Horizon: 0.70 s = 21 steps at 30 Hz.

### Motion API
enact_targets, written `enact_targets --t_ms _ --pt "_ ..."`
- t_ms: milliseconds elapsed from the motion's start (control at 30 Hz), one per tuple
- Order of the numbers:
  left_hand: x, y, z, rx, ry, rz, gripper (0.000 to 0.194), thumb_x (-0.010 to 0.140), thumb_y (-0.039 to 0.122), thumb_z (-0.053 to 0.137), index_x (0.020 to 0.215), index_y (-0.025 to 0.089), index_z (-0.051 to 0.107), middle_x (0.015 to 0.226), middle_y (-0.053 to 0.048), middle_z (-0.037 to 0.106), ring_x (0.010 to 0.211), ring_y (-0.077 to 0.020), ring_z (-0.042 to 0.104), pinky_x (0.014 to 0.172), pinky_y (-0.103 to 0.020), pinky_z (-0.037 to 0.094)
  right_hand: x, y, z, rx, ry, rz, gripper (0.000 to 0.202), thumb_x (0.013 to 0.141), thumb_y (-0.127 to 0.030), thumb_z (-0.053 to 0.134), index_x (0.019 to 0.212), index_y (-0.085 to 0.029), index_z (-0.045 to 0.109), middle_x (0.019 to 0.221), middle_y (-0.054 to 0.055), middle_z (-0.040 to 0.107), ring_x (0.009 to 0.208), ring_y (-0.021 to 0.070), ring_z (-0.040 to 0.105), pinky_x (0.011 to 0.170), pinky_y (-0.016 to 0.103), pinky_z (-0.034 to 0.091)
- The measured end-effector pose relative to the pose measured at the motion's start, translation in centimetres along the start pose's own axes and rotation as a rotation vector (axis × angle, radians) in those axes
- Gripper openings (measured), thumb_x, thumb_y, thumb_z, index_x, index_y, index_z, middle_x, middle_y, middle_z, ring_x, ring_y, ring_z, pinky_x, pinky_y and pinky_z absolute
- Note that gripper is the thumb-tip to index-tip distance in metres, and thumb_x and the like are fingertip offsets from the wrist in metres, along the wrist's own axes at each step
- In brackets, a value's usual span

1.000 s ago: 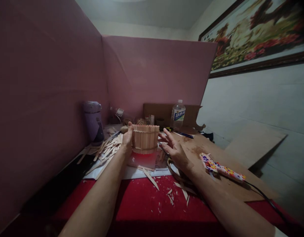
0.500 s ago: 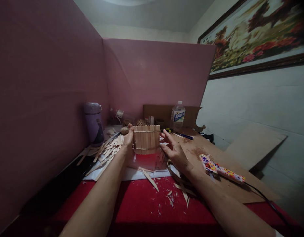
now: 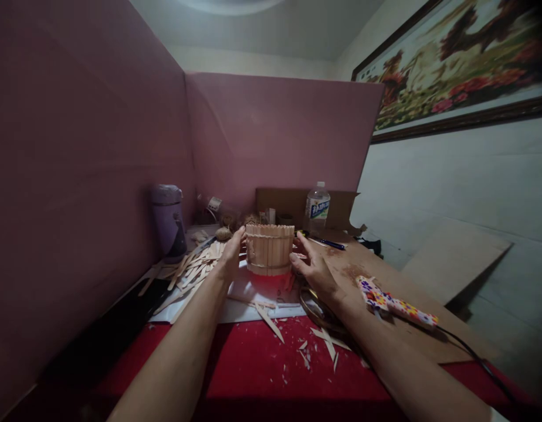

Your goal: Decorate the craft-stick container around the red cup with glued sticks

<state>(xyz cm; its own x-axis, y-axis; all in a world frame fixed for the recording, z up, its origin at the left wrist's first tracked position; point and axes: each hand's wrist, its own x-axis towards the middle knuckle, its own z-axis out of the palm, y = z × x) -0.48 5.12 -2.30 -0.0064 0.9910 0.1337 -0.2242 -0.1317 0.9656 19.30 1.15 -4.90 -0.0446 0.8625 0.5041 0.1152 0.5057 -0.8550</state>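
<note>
A small bucket of upright wooden sticks (image 3: 270, 251), with a cord band near its top and another near its bottom, is upright between my hands. My left hand (image 3: 233, 253) is at its left side, fingers partly hidden behind the rim. On the right, my right hand (image 3: 314, 266) has its fingers apart, with the thumb by the bucket's lower right side. A red glow shows below the bucket on the white sheet (image 3: 249, 290). Loose wooden sticks (image 3: 200, 266) lie in a pile left of it.
A purple flask (image 3: 169, 220) stands at the left, a clear bottle (image 3: 317, 208) at the back. On the brown board (image 3: 412, 340) rest a flower-patterned glue gun (image 3: 396, 303) with a cable and a blue pen (image 3: 331, 244). Wood scraps (image 3: 328, 343) lie on red cloth.
The bucket has moved slightly to the right and looks turned. My left hand has shifted right with it. My right hand has moved a little to the right.
</note>
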Motion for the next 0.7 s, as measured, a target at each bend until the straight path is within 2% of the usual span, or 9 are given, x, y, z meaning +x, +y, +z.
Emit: enact_targets --t_ms 100,233,500,700 --pt "0.0 0.1 0.0 0.0 -0.018 0.004 0.048 0.071 0.059 0.055 0.086 0.016 0.069 0.08 -0.007 0.069 0.071 -0.0187 0.058 0.064 -0.028 0.041 0.1 0.0 0.0 0.012 -0.006 -0.012 0.086 0.077 -0.048 0.063 0.146 -0.011 0.028 0.14 0.018 0.047 0.119 0.028 0.053 0.1 0.045 0.041" --pt "0.2 -0.1 0.0 -0.016 0.017 0.027 0.046 0.07 0.057 0.056 0.089 0.017 0.068 0.082 -0.006 0.068 0.072 -0.0187 0.057 0.065 -0.028 0.04 0.2 0.1 0.0 0.038 -0.024 -0.034 0.087 0.076 -0.051 0.063 0.146 -0.011 0.029 0.141 0.018 0.046 0.124 0.0285 0.049 0.103 0.045 0.039" --pt "0.8 -0.9 -0.1 -0.081 0.155 0.034 0.035 0.069 0.051 0.054 0.073 0.018 0.063 0.07 -0.002 0.064 0.066 -0.0161 0.055 0.062 -0.026 0.038 0.1 0.8 0.3 0.107 -0.065 0.005 0.083 0.078 -0.046 0.064 0.147 -0.017 0.028 0.147 0.016 0.039 0.132 0.0257 0.042 0.108 0.043 0.035" --pt "0.4 -0.5 0.3 -0.098 0.243 0.039 0.044 0.069 0.06 0.054 0.078 0.018 0.065 0.074 -0.003 0.068 0.073 -0.0178 0.06 0.063 -0.025 0.04 0.4 1.8 0.1 0.006 0.018 0.045 0.071 0.078 -0.037 0.064 0.142 -0.018 0.038 0.137 0.017 0.051 0.126 0.0278 0.049 0.104 0.048 0.039"
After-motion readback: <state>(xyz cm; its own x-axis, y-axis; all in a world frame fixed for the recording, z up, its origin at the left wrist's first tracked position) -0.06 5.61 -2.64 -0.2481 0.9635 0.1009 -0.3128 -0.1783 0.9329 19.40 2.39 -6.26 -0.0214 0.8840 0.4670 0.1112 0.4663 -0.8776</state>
